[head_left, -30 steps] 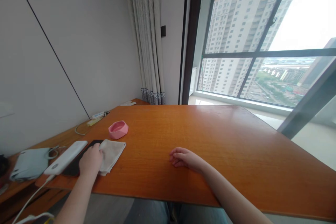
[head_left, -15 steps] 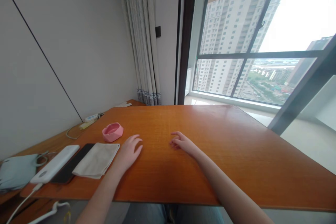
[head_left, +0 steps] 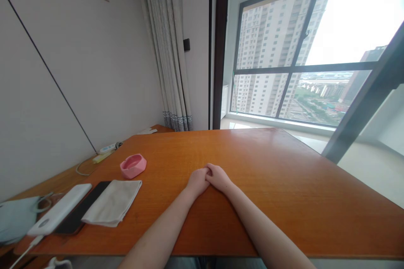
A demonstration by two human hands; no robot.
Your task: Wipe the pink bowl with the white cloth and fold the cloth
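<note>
Both bare hands meet near the middle of the brown wooden table (head_left: 268,210), toward its near side. The right hand (head_left: 220,178) lies against the left hand (head_left: 197,181), its thumb side toward the wearer, its fingers bent over the end of the left hand. Left fingers: mostly hidden behind the right hand; whether they are spread or pressed together cannot be told. Right fingers: curled inward, tips not visible; their spacing cannot be confirmed. No object is visible in either hand. Whether the hands rest on the tabletop or hang just above it cannot be determined.

Nearest loose item: a folded beige cloth (head_left: 113,202), flat at the near left of the table, apart from the left hand. Along its left side lies a flat dark slab (head_left: 83,208); any overlap is unclear. Left of the slab is a white oblong device (head_left: 60,209), a white cable (head_left: 27,251) at its near end. A pink faceted dish (head_left: 134,171) stands upright on the far side of the cloth, not touching it. At the far left, next to the wall (head_left: 94,63), lies a white power strip (head_left: 107,148). A grey curtain (head_left: 168,59) hangs beyond.
</note>
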